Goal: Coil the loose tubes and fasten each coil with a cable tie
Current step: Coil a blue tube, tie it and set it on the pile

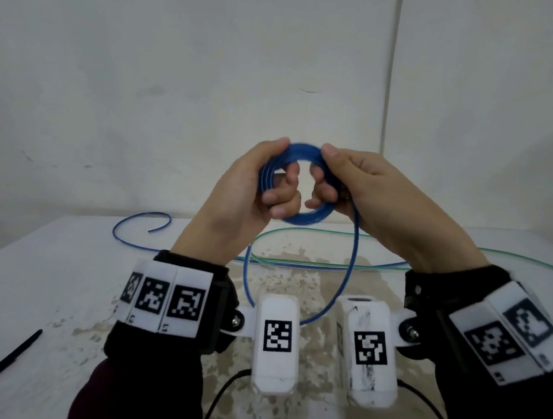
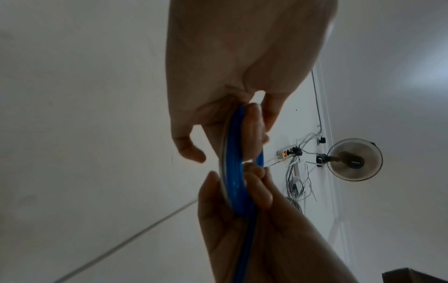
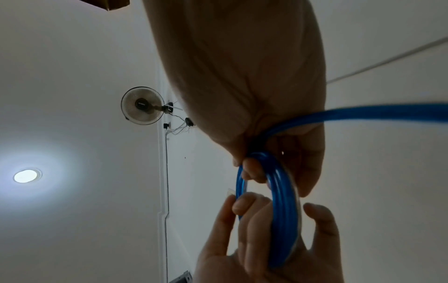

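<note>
So we've got the blue tube wound into a small coil of several loops, held up in the air above the bench, right between both hands. Our left hand grips the left side of the coil, thumb on the outside up top and the fingers curled through the middle of the ring. Our right hand does the same on the right side: thumb pressed on the outer edge, fingers hooked through the hole. So both hands are closed around the coil, not spread wide at all.

The rest of the blue tube isn't coiled. It comes off the coil by the right hand, drops in a big loose loop down toward our wrists, then runs along the bench to the left, where its free end curls round near the back edge. In the right wrist view that loose length leaves the palm toward the right side of the picture.

A green tube lies loose on the bench behind the hands, stretched out across to the right, partly alongside the blue one. A black cable tie sits on the bench at the near left, well apart from everything else.

The bench top is white with brownish worn patches in the middle. From the wrist cameras we can see a wall fan, a power strip with a tangle of wires, and a round ceiling light.
</note>
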A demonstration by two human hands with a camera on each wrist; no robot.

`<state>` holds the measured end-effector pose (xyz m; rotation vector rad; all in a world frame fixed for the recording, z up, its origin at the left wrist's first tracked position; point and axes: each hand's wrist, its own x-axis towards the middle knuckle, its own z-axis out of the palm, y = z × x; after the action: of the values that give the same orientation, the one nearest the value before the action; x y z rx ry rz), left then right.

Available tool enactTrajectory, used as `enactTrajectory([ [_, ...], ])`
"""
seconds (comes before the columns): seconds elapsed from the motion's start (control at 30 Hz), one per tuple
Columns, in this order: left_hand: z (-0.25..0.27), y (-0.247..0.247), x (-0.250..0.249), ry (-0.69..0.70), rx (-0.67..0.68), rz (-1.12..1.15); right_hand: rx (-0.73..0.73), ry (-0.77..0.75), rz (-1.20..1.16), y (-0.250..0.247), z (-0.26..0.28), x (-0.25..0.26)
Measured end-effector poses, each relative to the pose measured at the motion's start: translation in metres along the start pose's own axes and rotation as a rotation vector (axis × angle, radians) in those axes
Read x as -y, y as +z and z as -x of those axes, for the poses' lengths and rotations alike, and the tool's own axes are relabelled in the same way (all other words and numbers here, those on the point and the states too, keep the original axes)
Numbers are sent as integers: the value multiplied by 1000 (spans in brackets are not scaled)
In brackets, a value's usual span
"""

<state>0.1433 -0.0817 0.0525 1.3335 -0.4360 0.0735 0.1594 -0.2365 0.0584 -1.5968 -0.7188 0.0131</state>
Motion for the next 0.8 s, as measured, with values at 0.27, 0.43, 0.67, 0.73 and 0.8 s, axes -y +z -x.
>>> enactTrajectory([
  [0.27,4,0,-1,32,40,-176,-62,-29,119,4,1,1],
  [0.43,2,3,-2,60,-18,-82,-17,2,-41,0,1,1],
  [0.67,5,-2,-2,-78,100,-175,8,11,49,7,1,-1],
  [0.73,5,1,-3,-19,63,-185,-27,20,1,9,-1,-1],
  [0.8,5,3,-4,41,4,-113,-68,31,-44,8,-1,2],
])
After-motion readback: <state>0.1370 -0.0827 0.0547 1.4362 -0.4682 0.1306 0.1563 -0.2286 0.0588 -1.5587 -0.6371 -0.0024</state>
